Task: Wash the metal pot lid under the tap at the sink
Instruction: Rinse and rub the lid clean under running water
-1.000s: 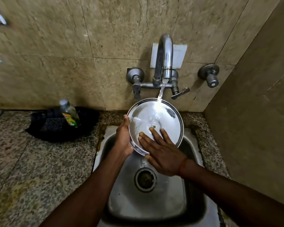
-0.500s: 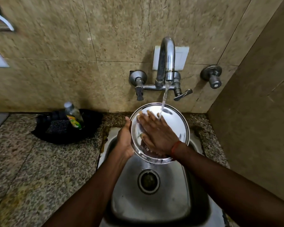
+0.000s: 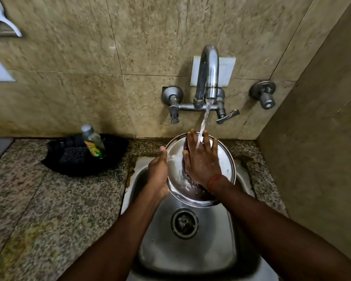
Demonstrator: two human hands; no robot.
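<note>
The round metal pot lid [image 3: 223, 161] is held tilted over the steel sink [image 3: 190, 250], its shiny face toward me. My left hand [image 3: 157, 173] grips its left rim, thumb on the front. My right hand [image 3: 201, 159] lies flat on the lid's face, fingers spread and reaching the top rim. Water from the tap [image 3: 209, 74] runs down onto the fingers of my right hand and the lid.
A black dish [image 3: 55, 161] with a small bottle [image 3: 92, 142] and a dark scrubber sits on the speckled granite counter [image 3: 39, 209] at the left. Tiled walls close in behind and at the right. The drain [image 3: 184, 223] lies below the lid.
My right hand has slid up the lid's face from the lower edge to the top rim, into the water stream. The left hand keeps its hold on the rim.
</note>
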